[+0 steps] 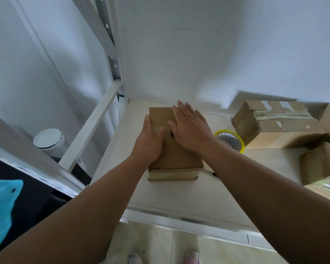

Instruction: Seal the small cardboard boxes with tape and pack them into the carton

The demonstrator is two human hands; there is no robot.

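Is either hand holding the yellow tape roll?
No: the left hand and right hand rest on the small cardboard box, and the tape roll lies apart on the table.

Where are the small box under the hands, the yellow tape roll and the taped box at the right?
small box (176, 157): head view, bare top face near its front edge.
yellow tape roll (229, 140): head view, middle of the roll.
taped box (286, 128): head view, cardboard below the tape band.

We see white walls (217, 54), a white metal rack upright (108, 33), a pale surface (179, 196), and a glossy tiled floor (151, 242).
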